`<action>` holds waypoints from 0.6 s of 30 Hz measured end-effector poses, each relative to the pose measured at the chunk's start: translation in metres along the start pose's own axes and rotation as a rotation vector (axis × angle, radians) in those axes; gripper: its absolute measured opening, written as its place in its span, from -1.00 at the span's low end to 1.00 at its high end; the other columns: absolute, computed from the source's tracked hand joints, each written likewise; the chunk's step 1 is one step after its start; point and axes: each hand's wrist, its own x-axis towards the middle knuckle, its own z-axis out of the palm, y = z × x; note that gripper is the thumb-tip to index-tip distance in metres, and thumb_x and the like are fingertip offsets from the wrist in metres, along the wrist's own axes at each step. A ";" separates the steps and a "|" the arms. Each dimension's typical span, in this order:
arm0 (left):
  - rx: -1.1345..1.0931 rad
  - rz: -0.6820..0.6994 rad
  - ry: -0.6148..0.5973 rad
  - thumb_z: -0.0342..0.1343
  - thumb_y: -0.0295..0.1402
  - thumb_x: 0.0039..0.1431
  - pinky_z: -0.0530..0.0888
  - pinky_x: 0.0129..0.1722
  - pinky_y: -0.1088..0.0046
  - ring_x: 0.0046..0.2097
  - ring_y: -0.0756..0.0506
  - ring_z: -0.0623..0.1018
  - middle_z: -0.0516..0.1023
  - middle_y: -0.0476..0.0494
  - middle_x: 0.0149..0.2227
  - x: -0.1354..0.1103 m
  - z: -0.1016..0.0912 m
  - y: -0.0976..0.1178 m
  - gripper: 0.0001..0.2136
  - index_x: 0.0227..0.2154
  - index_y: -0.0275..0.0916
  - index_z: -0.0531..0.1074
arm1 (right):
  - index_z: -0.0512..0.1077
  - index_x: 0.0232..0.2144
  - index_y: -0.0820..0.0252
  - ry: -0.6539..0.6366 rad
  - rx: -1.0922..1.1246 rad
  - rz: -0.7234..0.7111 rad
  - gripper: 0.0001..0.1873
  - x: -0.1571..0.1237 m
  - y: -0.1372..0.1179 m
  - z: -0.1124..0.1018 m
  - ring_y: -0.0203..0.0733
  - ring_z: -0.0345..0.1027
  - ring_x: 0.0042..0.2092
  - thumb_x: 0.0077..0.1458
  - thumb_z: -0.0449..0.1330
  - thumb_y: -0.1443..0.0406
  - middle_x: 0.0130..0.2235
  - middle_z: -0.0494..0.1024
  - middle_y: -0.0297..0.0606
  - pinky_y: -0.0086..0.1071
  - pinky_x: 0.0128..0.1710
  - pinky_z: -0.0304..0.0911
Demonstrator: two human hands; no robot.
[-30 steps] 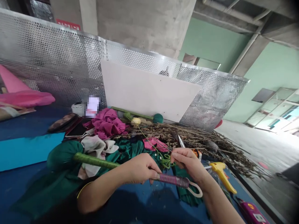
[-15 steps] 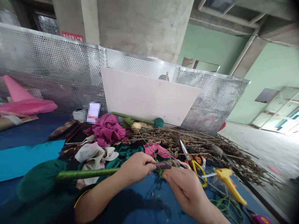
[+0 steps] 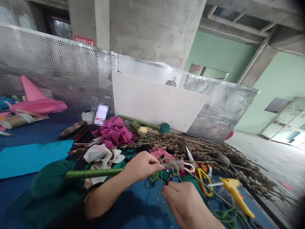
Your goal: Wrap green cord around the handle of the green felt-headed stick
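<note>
A green-wrapped stick [image 3: 95, 172] with a dark green fabric bulb [image 3: 51, 178] on its left end lies across in front of me. My left hand [image 3: 143, 167] is closed around the stick toward its right end, where a purple-grey wrapped section [image 3: 175, 164] ends in a cream loop [image 3: 190, 167]. Loose green yarn [image 3: 164, 160] loops around that section. Below it, my right hand [image 3: 183, 198] is closed in a pinch on a strand of the yarn, with a small dark bit by its fingertips that I cannot make out.
Yellow-handled scissors [image 3: 206, 183] and a yellow glue gun [image 3: 238, 194] lie right. Dried stalks [image 3: 205, 144] spread behind the hands. Magenta cloth [image 3: 116, 132], white cloth [image 3: 102, 156] and a blue sheet [image 3: 35, 157] lie left. A white board [image 3: 157, 98] leans against the perforated metal screen [image 3: 71, 70].
My right hand has moved down, away from the wrapped section, drawing the yarn out. The yarn loops now show more loosely. My left hand keeps its hold; the view has shifted slightly left.
</note>
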 end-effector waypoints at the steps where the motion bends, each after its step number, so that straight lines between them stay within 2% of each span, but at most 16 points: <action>1: 0.015 -0.002 0.004 0.08 -0.10 0.05 0.10 -0.58 0.54 -0.55 0.02 0.28 0.37 -0.01 -0.63 0.000 0.000 -0.001 -0.64 -0.51 -0.32 0.58 | 0.21 -0.54 0.14 -0.009 -0.018 -0.003 -0.74 0.001 -0.001 -0.001 -0.30 0.15 -0.59 0.10 -0.12 0.49 -0.56 0.36 -0.31 -0.36 -0.60 -0.11; 6: 0.073 0.005 0.012 0.08 -0.15 0.04 0.12 -0.57 0.54 -0.56 0.02 0.27 0.37 0.00 -0.65 0.002 -0.004 -0.004 -0.66 -0.50 -0.32 0.61 | 0.33 -0.51 0.17 0.038 -0.141 0.073 -0.72 -0.003 0.006 -0.015 -0.26 0.24 -0.56 0.19 -0.06 0.42 -0.55 0.40 -0.30 -0.35 -0.57 -0.05; 10: 0.129 0.011 0.027 0.09 -0.20 0.00 0.08 -0.56 0.52 -0.58 0.03 0.22 0.33 0.03 -0.68 0.002 -0.010 -0.005 -0.71 -0.59 -0.28 0.59 | 0.45 -0.34 0.17 0.196 -0.262 0.297 -0.75 -0.019 0.036 -0.030 -0.25 0.33 -0.51 0.24 -0.02 0.33 -0.45 0.51 -0.24 -0.39 -0.52 0.04; 12: 0.146 0.019 0.038 0.08 -0.20 0.00 0.07 -0.55 0.51 -0.58 0.03 0.20 0.31 0.03 -0.69 0.002 -0.013 -0.005 -0.71 -0.63 -0.27 0.56 | 0.47 -0.32 0.14 0.290 -0.230 0.444 -0.76 -0.027 0.054 -0.034 -0.25 0.37 -0.47 0.24 0.00 0.27 -0.38 0.56 -0.24 -0.43 -0.49 0.09; 15: 0.157 0.024 0.051 0.05 -0.20 0.03 0.09 -0.55 0.51 -0.57 0.03 0.21 0.33 0.01 -0.67 0.001 -0.016 -0.003 -0.69 -0.64 -0.27 0.54 | 0.50 -0.38 0.14 0.470 0.028 0.716 -0.73 -0.034 0.078 -0.034 -0.26 0.31 -0.52 0.18 0.10 0.13 -0.48 0.52 -0.32 -0.44 -0.52 0.12; 18: 0.168 -0.003 0.047 0.05 -0.19 0.01 0.10 -0.57 0.51 -0.59 0.02 0.23 0.35 -0.01 -0.68 0.000 -0.018 -0.003 -0.70 -0.64 -0.27 0.53 | 0.52 -0.39 0.20 0.754 0.558 0.963 -0.60 -0.037 0.095 -0.036 -0.35 0.12 -0.62 0.06 0.20 -0.03 -0.65 0.28 -0.43 -0.47 -0.64 0.01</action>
